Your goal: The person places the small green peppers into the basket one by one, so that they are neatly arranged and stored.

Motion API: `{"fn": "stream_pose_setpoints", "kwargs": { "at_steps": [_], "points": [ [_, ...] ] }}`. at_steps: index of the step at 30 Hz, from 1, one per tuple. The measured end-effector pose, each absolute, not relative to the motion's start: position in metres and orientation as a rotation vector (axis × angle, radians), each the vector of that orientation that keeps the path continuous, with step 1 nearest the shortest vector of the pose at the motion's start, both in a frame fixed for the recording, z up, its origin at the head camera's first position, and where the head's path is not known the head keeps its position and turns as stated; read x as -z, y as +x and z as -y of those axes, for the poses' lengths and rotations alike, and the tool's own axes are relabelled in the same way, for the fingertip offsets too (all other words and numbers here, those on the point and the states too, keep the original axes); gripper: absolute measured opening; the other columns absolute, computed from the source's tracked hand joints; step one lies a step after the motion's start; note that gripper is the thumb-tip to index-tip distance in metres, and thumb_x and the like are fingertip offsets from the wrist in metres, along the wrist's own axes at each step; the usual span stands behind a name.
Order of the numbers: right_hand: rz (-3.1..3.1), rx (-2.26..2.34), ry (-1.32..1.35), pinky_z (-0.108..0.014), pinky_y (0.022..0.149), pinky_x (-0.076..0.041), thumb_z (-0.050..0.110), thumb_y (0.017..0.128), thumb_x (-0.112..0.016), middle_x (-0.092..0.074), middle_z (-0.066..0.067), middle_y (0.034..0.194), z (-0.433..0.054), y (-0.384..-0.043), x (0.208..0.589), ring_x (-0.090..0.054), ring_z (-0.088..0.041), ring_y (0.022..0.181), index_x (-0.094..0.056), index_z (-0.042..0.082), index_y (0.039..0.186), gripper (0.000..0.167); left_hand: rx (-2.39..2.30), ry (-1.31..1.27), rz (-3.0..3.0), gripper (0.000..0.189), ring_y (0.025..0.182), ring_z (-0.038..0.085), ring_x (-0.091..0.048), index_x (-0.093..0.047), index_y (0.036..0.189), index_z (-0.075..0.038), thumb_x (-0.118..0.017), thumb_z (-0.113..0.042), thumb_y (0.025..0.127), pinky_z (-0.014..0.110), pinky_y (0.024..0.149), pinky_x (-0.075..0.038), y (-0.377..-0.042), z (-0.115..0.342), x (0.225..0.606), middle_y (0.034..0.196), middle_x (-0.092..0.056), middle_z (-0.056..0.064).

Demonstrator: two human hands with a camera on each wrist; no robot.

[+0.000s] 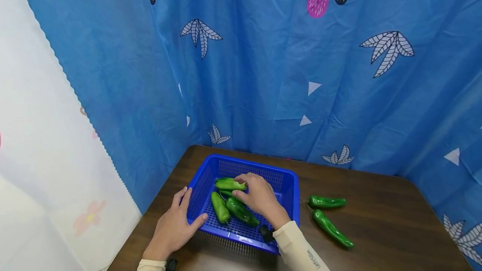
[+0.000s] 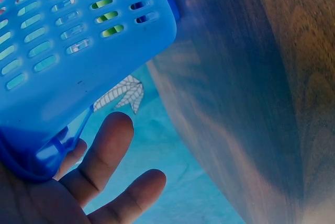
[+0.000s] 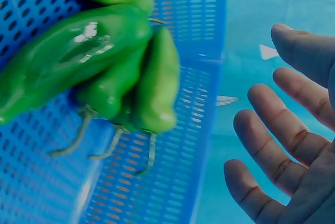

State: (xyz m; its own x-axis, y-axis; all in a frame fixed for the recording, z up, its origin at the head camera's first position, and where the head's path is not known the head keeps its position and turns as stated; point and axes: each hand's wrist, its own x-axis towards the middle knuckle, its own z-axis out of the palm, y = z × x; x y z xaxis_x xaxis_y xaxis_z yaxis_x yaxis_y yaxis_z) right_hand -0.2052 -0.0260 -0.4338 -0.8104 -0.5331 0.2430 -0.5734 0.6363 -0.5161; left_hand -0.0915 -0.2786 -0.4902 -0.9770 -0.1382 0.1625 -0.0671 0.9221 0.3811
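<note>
Several green peppers lie in a blue plastic basket (image 1: 296,195). Among them are a glossy dark green pepper (image 1: 242,211), a paler pepper (image 1: 220,207) to its left, and another pale pepper (image 1: 230,185) behind. My right hand (image 1: 260,195) hovers over the basket, its fingertips close to the rear pale pepper. Its fingers are spread and hold nothing, as the right wrist view shows. At the basket's front left corner rests my left hand (image 1: 174,225), with the rim against the palm. Two of its fingers (image 2: 107,153) extend loosely below the rim.
Two dark green peppers, one lying sideways (image 1: 327,202) and one slanting (image 1: 333,229), lie right of the basket on the brown wooden table (image 1: 391,221). A blue patterned curtain (image 1: 256,74) hangs behind, and a white cloth (image 1: 56,158) hangs on the left.
</note>
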Motion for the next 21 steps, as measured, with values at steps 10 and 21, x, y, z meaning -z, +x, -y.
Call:
{"fn": "stream_pose_setpoints", "kwargs": {
  "at_steps": [10,21],
  "points": [
    [2.713,-0.916,0.828,-0.039,0.085,-0.056,0.036,0.089,-0.077,-0.071,0.006,0.118,0.011,-0.195,0.402,-0.068,-0.016,0.107,-0.071,0.027,0.122,0.035,0.564,0.164,2.904,0.104,0.108,0.034,-0.069,-0.032,0.157,-0.011,-0.049,-0.083,0.084,0.043,0.063,-0.054,-0.091,0.282,0.490,0.159,-0.031,0.013],
    [2.628,-0.839,0.722,-0.041,0.085,-0.056,0.036,0.087,-0.079,-0.069,0.004,0.123,-0.022,-0.189,0.381,-0.066,-0.020,0.111,-0.071,0.026,0.123,0.038,0.577,0.153,2.932,0.106,0.112,0.038,-0.067,-0.030,0.158,-0.010,-0.047,-0.083,0.084,0.046,0.065,-0.055,-0.092,0.278,0.488,0.159,-0.029,0.016]
  ]
}}
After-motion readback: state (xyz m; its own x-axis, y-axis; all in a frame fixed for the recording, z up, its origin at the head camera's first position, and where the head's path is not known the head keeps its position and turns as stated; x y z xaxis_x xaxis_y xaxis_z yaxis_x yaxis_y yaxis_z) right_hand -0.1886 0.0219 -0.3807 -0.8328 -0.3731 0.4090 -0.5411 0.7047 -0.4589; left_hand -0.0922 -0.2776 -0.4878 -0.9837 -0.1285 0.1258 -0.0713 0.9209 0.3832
